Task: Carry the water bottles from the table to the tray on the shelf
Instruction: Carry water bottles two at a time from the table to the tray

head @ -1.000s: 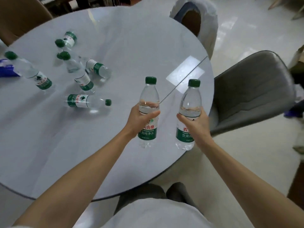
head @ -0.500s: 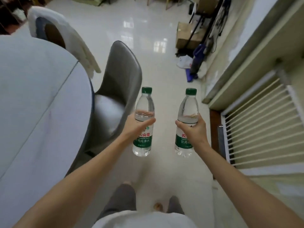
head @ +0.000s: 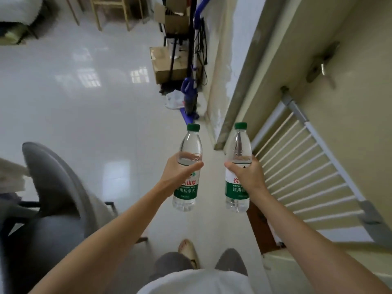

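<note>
I hold two clear water bottles with green caps and green labels upright in front of me, above a glossy floor. My left hand (head: 179, 176) grips the left bottle (head: 188, 149) around its middle. My right hand (head: 247, 177) grips the right bottle (head: 238, 143) the same way. The bottles are side by side, a short gap between them. Neither the table nor the shelf with the tray is in view.
A grey padded chair (head: 61, 187) stands at lower left. A door with a white slatted vent (head: 301, 177) and a handle (head: 323, 68) is on the right. Cardboard boxes (head: 167, 64) and a blue upright vacuum (head: 189, 98) stand by the wall ahead.
I have turned away from the round table with both bottles held; the table has left the view, the chair has slid to lower left, and the door now fills the right side.
</note>
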`<control>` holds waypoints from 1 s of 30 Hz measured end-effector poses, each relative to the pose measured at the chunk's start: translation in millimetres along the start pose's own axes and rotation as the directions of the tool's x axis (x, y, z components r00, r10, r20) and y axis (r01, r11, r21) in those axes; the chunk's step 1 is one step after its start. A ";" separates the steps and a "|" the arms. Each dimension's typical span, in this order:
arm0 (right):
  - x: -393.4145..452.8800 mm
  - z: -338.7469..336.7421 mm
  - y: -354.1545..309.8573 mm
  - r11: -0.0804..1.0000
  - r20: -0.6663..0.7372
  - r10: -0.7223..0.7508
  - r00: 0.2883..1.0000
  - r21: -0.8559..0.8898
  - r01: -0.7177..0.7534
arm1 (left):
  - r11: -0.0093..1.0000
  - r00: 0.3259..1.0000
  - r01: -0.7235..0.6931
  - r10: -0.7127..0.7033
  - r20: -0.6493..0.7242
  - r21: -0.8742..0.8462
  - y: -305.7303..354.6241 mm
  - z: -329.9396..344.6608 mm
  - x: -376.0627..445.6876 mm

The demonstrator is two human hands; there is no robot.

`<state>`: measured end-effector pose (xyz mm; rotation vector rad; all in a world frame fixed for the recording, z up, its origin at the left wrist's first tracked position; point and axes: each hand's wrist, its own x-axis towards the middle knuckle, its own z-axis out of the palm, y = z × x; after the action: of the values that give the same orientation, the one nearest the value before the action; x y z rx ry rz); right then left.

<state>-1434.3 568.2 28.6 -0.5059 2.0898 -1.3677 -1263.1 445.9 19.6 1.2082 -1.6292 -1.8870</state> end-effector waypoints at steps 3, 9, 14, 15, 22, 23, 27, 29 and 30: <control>56.3 19.9 -30.7 1.000 -0.022 0.011 1.000 -0.002 -0.011 | 1.000 1.000 0.004 -0.004 0.022 0.021 30.1 -11.1 61.3; 186.7 90.7 -74.4 1.000 0.090 0.009 0.996 -0.005 -0.008 | 0.999 0.998 0.033 -0.033 -0.055 0.006 63.8 -55.3 188.0; 304.8 186.5 -122.4 0.999 0.221 0.009 0.975 -0.038 0.000 | 0.997 0.971 0.062 -0.070 -0.230 -0.043 96.5 -122.6 284.0; 324.6 208.0 -136.3 0.999 0.254 0.019 0.967 -0.045 -0.008 | 0.995 0.959 0.075 -0.090 -0.269 -0.064 104.3 -139.9 300.3; 439.8 372.9 -237.9 0.987 0.479 -0.048 0.877 -0.112 0.115 | 0.959 0.815 0.054 -0.202 -0.544 -0.277 135.3 -268.4 396.5; 453.4 399.5 -248.0 0.981 0.515 -0.048 0.856 -0.136 0.137 | 0.954 0.799 0.047 -0.215 -0.562 -0.297 135.2 -288.3 409.8; 495.1 515.3 -288.9 0.969 0.625 -0.055 0.778 -0.156 0.194 | 0.943 0.754 0.009 -0.226 -0.617 -0.334 141.0 -378.3 466.2; 510.0 573.8 -310.5 0.962 0.646 -0.053 0.761 -0.171 0.212 | 0.938 0.734 0.010 -0.242 -0.635 -0.346 147.8 -429.0 495.5; 515.8 601.0 -323.0 0.963 0.658 -0.042 0.752 -0.174 0.206 | 0.935 0.729 0.012 -0.252 -0.636 -0.356 154.2 -455.3 509.4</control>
<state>-1432.8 -286.9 6.8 -1.0731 1.6429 -0.8208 -1230.5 -253.4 -4.1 1.6308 -0.8098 -1.4341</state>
